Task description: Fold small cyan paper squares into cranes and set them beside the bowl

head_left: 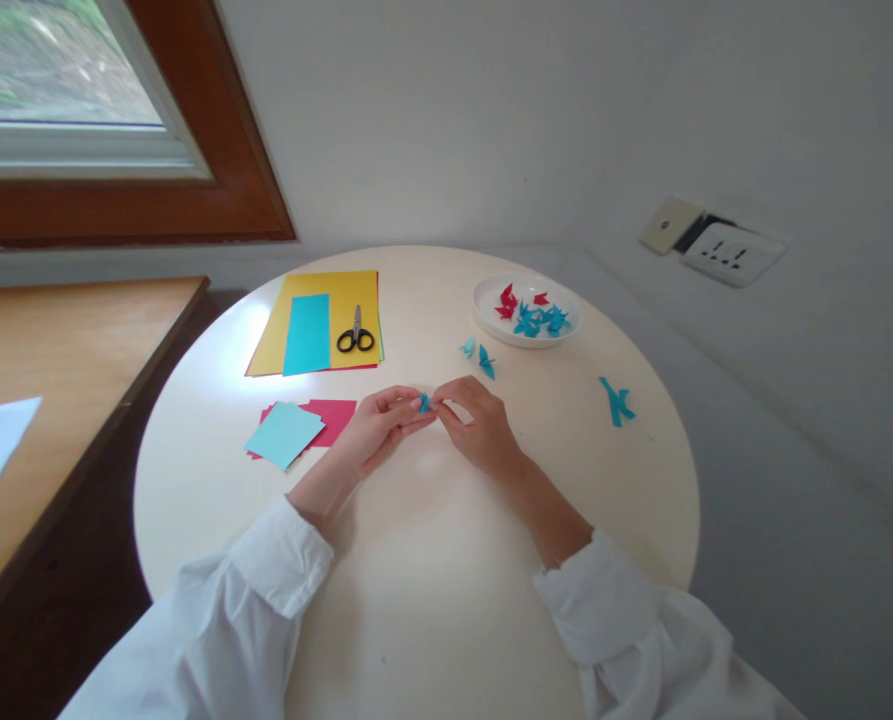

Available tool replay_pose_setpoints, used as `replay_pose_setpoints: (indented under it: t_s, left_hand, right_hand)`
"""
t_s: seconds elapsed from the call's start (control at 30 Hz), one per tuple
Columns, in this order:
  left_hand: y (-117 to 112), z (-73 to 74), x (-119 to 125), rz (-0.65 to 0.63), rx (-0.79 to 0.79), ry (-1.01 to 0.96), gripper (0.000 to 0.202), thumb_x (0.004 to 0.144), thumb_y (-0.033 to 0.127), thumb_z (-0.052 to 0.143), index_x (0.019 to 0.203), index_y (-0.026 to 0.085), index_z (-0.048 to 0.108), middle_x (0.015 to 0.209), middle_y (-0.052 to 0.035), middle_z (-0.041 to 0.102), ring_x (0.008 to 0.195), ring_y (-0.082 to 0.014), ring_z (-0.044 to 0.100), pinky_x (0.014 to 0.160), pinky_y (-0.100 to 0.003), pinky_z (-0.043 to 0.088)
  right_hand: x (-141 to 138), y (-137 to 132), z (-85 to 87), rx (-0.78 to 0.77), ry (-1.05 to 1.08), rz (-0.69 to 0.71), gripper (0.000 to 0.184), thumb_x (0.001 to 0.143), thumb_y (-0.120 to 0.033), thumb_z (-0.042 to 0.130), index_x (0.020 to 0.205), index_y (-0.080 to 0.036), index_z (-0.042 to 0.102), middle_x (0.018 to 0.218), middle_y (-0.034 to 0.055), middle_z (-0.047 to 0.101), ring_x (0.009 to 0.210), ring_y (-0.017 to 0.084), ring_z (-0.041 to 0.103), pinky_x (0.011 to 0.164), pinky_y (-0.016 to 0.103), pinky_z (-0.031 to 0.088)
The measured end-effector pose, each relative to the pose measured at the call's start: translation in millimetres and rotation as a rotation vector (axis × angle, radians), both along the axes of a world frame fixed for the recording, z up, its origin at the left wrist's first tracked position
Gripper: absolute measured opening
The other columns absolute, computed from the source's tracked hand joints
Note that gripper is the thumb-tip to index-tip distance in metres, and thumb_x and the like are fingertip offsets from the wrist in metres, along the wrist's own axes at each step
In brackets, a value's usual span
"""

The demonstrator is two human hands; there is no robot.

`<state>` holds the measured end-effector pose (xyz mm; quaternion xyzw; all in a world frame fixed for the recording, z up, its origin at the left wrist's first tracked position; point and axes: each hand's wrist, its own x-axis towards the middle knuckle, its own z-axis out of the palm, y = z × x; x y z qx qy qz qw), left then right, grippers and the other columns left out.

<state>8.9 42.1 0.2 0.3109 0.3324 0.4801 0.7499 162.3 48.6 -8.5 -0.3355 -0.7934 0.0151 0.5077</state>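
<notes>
A small blue folded paper crane (424, 402) is pinched in the fingers of my left hand (381, 420), over the middle of the round table. My right hand (479, 422) meets it from the right, thumb and fingertips closed at the crane's edge; the fingers partly cover the paper. Just beyond my hands lie a pale blue paper crane (468, 347) and a darker blue paper crane (486, 362). To the left of my left hand, light blue paper squares (285, 434) rest on top of pink paper squares (333, 420).
A white plate (483, 318) with red and blue cranes stands at the back right. Scissors (356, 334) and a blue paper strip (307, 335) lie on yellow sheets (273, 335). Blue paper scraps (616, 402) are at the right. A wooden desk (101, 350) stands left.
</notes>
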Motion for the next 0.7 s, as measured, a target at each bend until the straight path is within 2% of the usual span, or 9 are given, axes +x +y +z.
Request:
replay_pose_setpoints:
  t_s: [0.37, 0.7]
  left_hand:
    - [-1.3, 4.0, 0.8, 0.062, -0.031, -0.032, 0.013, 0.064, 0.010, 0.071, 0.072, 0.012, 0.062, 0.070, -0.0012, 0.064, 0.073, -0.0115, 0.063, 0.084, -0.030, 0.049]
    - [2.1, 0.9, -1.9, 0.066, 0.016, 0.061, 0.020, 0.060, 0.021, 0.076, 0.073, 0.014, 0.062, 0.077, -0.0019, 0.067, 0.075, -0.0122, 0.062, 0.078, -0.028, 0.046]
  right_hand:
    - [0.6, -0.9, -0.5, -0.021, 0.022, 0.005, 0.012, 0.081, -0.011, 0.050, 0.077, -0.021, 0.054, 0.072, 0.0026, 0.063, 0.070, 0.016, 0.057, 0.064, 0.029, 0.049]
    - [0.3, -1.2, -0.7, -0.058, 0.031, 0.003, 0.011, 0.082, -0.013, 0.051, 0.077, -0.022, 0.056, 0.074, 0.0026, 0.065, 0.072, 0.016, 0.059, 0.065, 0.030, 0.049]
